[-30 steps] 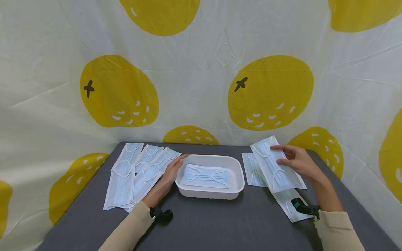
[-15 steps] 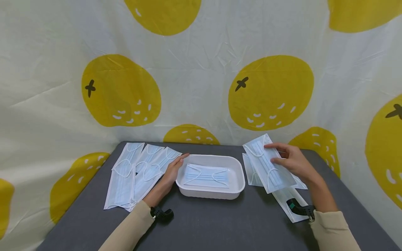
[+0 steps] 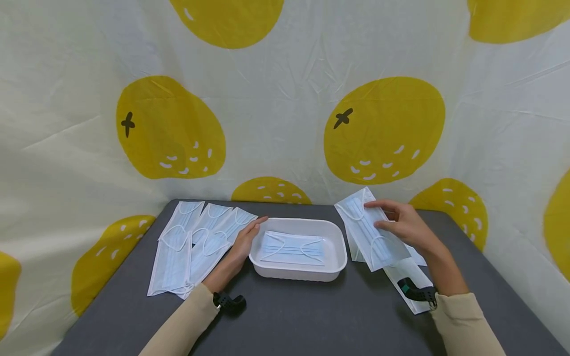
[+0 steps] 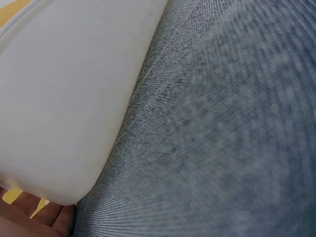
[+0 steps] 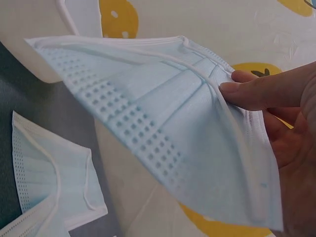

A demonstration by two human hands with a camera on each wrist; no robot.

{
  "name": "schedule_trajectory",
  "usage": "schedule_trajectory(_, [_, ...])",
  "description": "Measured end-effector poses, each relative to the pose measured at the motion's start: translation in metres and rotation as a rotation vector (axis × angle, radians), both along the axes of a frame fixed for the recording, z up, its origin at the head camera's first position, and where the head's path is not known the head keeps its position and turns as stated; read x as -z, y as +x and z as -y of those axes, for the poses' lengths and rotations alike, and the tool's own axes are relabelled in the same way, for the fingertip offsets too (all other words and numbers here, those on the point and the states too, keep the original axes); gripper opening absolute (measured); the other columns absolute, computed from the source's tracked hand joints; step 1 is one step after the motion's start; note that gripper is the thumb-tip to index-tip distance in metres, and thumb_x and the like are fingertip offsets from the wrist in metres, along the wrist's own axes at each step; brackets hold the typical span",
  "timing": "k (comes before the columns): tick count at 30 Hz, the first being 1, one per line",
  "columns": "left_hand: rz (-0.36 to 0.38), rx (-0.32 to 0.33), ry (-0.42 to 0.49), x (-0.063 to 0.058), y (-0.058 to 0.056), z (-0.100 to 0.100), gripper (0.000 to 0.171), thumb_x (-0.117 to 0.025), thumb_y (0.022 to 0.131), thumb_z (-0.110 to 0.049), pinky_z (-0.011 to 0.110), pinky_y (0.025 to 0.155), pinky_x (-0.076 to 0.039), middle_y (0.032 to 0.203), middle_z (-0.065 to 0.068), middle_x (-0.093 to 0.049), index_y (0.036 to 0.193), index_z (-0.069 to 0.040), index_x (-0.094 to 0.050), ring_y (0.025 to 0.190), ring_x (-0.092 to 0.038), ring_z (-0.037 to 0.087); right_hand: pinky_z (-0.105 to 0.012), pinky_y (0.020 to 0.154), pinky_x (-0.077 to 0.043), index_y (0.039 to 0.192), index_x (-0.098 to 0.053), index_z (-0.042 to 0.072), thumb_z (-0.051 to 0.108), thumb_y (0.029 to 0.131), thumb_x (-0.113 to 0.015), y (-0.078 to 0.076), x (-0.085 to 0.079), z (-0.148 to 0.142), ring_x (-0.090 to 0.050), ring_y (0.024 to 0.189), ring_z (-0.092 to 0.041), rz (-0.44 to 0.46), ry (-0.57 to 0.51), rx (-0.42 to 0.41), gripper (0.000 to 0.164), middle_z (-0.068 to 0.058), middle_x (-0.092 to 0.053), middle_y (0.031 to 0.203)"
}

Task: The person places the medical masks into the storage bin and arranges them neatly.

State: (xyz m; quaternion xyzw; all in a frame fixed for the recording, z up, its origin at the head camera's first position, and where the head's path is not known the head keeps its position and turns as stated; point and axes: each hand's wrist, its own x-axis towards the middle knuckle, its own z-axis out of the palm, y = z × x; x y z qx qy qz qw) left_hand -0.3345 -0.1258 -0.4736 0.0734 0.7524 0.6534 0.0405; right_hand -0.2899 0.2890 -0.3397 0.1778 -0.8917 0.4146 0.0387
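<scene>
no readable text, no legible labels or brands, no numbers, no signs

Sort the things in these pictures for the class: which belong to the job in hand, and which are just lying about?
Seemingly part of the job:
held mask, pinched in the right hand
white tray, left hand at its edge
second mask, lying in the tray
probably the loose masks on both sides

Apparently just there:
patterned cloth behind
black wrist devices
dark tabletop
</scene>
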Motion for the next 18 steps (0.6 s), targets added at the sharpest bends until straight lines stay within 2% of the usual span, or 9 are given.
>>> schedule_trajectory(7, [-0.010, 0.007, 0.004, 0.002, -0.001, 0.001, 0.044, -0.034, 0.114, -0.031, 0.059, 0.130, -0.009, 0.167, 0.007, -0.038, 0.153, -0.020, -0.052, 0.160, -0.022, 0.030, -0.023, 0.081, -0.056, 0.139, -0.063, 0.006, 0.003, 0.097, -0.066, -0.010, -0.004, 0.018, -0.062, 0.110, -0.039, 0.046, -0.019, -0.043, 0.042, -0.024, -0.051, 0.152])
schedule_trajectory(12, [0.000, 0.008, 0.002, 0.000, 0.000, 0.001, 0.045, -0.034, 0.114, -0.032, 0.060, 0.130, -0.008, 0.168, 0.007, -0.037, 0.153, -0.020, -0.051, 0.160, -0.021, 0.031, -0.025, 0.087, -0.054, 0.137, -0.065, 0.009, 0.002, 0.096, -0.066, -0.017, -0.008, 0.035, -0.064, 0.117, -0.040, 0.051, 0.004, -0.059, 0.042, -0.021, -0.052, 0.152])
schedule_trajectory(14, [0.002, 0.010, -0.003, 0.000, 0.001, 0.001, 0.045, -0.035, 0.114, -0.032, 0.061, 0.130, -0.008, 0.168, 0.007, -0.036, 0.154, -0.020, -0.051, 0.160, -0.021, 0.032, -0.031, 0.093, -0.055, 0.136, -0.066, 0.009, 0.000, 0.095, -0.066, -0.020, -0.010, 0.041, -0.064, 0.120, -0.040, 0.036, 0.010, -0.076, 0.042, -0.020, -0.055, 0.150])
schedule_trajectory(18, [-0.001, 0.003, 0.000, 0.001, -0.001, 0.001, 0.044, -0.035, 0.114, -0.032, 0.059, 0.130, -0.010, 0.167, 0.007, -0.038, 0.153, -0.021, -0.052, 0.160, -0.022, 0.031, -0.053, 0.103, -0.053, 0.135, -0.067, 0.008, -0.002, 0.093, -0.066, -0.026, -0.012, 0.053, -0.062, 0.123, -0.040, 0.020, 0.016, -0.119, 0.042, -0.019, -0.059, 0.146])
